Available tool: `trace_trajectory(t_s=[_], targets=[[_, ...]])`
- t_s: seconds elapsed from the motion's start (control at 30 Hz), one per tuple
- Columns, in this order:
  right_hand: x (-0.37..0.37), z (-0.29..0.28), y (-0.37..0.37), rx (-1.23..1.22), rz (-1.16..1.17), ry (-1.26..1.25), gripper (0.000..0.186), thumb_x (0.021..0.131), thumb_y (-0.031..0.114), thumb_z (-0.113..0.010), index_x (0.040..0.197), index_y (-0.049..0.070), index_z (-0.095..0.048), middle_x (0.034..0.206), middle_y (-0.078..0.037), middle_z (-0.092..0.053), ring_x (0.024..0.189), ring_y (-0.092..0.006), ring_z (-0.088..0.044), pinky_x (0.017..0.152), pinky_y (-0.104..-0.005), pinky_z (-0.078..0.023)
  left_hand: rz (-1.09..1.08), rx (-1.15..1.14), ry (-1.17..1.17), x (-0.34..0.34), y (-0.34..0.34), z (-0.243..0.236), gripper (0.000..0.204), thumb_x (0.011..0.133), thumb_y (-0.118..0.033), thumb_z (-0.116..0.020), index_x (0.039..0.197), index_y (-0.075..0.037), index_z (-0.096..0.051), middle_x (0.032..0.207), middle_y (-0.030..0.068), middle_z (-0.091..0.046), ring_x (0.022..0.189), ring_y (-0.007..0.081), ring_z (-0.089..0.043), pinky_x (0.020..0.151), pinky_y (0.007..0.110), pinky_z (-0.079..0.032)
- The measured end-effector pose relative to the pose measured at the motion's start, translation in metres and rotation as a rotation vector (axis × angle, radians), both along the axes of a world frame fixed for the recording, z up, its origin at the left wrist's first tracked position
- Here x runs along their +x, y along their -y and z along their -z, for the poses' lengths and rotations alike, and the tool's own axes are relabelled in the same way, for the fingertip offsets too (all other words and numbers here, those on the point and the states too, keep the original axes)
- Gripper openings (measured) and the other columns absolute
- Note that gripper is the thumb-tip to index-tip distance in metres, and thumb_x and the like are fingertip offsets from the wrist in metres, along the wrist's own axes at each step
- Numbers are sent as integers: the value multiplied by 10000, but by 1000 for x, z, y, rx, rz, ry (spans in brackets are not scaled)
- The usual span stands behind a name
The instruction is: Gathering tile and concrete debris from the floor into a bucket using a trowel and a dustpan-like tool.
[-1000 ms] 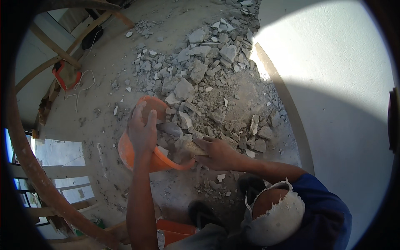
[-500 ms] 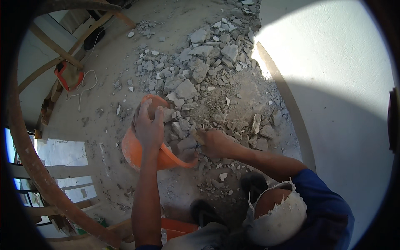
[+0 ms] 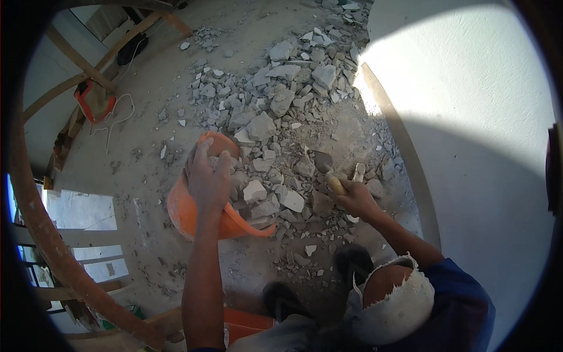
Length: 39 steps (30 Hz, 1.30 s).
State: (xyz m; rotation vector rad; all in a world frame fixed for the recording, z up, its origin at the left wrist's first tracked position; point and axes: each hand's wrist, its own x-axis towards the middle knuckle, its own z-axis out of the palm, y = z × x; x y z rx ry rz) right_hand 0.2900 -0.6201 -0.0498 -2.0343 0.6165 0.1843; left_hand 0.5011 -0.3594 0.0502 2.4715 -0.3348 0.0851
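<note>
An orange bucket (image 3: 186, 208) lies tipped on its side, its mouth facing right toward the rubble. My left hand (image 3: 209, 183) is closed over the bucket's upper side at the rim, thumb and fingers spread around it. Grey broken chunks (image 3: 254, 191) lie in and around the mouth. To the right, my right hand (image 3: 359, 201) is wrapped around the light wooden handle of a trowel (image 3: 335, 185). The trowel's dark blade points away from me, resting on or just over the debris; I cannot tell which.
A rubble heap (image 3: 282, 100) stretches away from the bucket. A white wall (image 3: 469, 170) bounds the right side. At the left are curved-looking wooden poles (image 3: 64, 267) and a red-edged object (image 3: 94, 102) with a white cord. Another orange container (image 3: 249, 322) stands near my feet.
My right hand has swung right, away from the bucket's mouth, and the trowel now shows clearly. More pale chunks show at the mouth. My left hand has kept its hold on the bucket.
</note>
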Motion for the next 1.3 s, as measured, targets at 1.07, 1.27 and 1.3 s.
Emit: trace_trajectory(t_s=[1.07, 1.27, 1.3], targets=[[22, -37, -81, -50, -233, 136, 323, 821, 202, -666, 1000, -49, -568, 852, -275, -664, 855, -459, -662, 777, -500, -507, 29, -153, -20, -3, -4, -4, 473, 936, -149, -605, 1366, 43, -560, 1386, 202, -582, 1312, 316, -535, 1125, 404, -376], [3, -53, -69, 69, -271, 424, 540, 874, 191, -700, 1332, -43, -535, 934, -221, -676, 830, -394, -685, 783, -428, -529, 46, -266, -90, -2, -9, -7, 478, 937, -159, -619, 1364, 48, -559, 1384, 207, -583, 1305, 316, -539, 1125, 405, -379], [-14, -52, -46, 34, -182, 365, 565, 878, 181, -702, 1366, -38, -520, 908, -200, -674, 817, -353, -695, 771, -415, -532, 38, -257, -79, 0, -10, -6, 475, 933, -159, -623, 1360, 41, -565, 1379, 205, -587, 1300, 318, -542, 1123, 404, -380]])
